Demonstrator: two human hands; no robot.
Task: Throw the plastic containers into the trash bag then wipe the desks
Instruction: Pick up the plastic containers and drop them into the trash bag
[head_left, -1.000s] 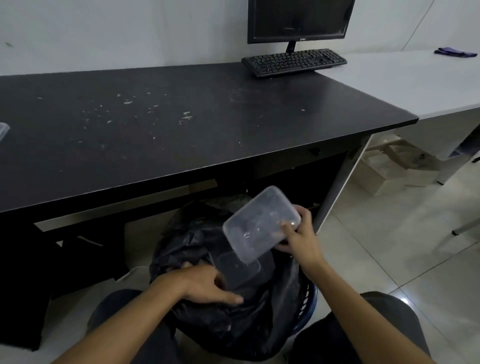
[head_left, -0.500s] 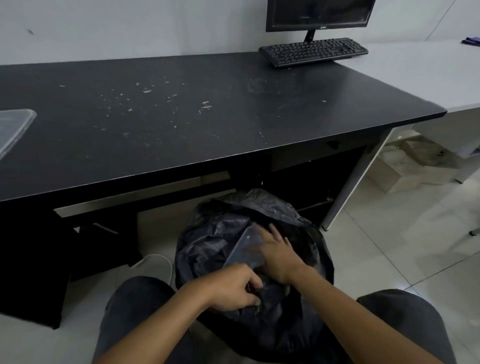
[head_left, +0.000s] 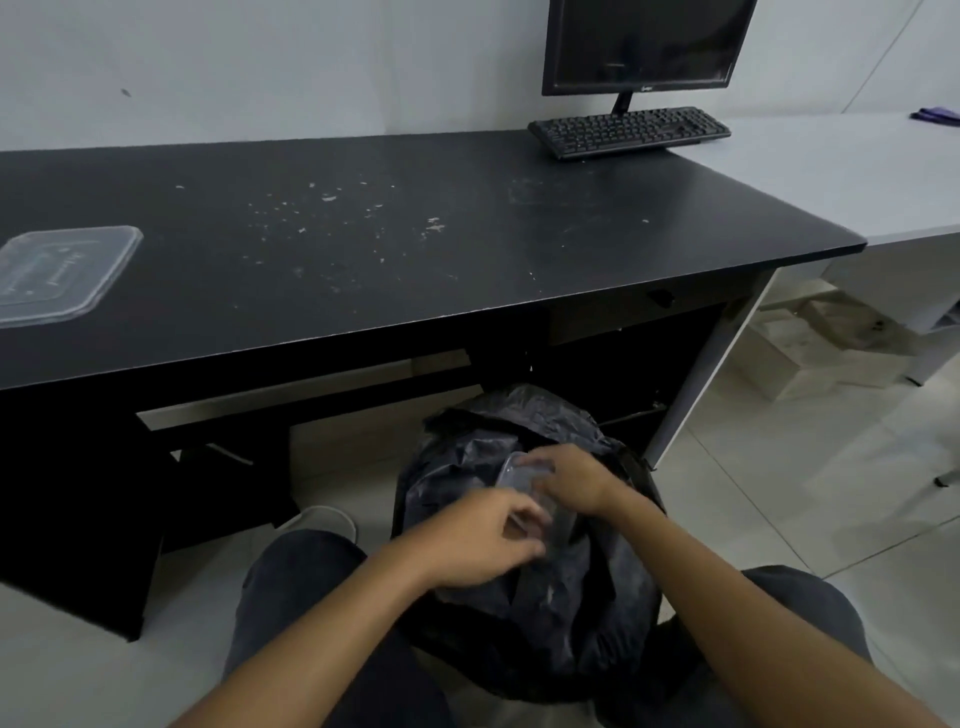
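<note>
While the container sat tilted in the mouth of the bag, both hands were closed on it from opposite sides. The right hand came over its far, upper end, fingers bent down across the clear rim and thumb tucked beneath, so the plastic lay just under and left of the palm. The left hand met the near, lower end, its fingers curled tight and pinching the edge where plastic and bag film came together (motion blur hid how much film was caught in the pinch). Between the two hands only a short strip of the clear wall showed, and its lower part was sunk among the black folds. The bag stood on the floor between the person's knees, just in front of the black desk.

Up on that desk, well to the left, lay a second container (or a lid; the view did not settle it), flat and apart from both hands. Pale crumbs were scattered over the middle of the top. A keyboard sat at the far right corner, partly over onto the white desk, with a dark monitor behind it. A purple cloth lay at the white desk's far edge.
</note>
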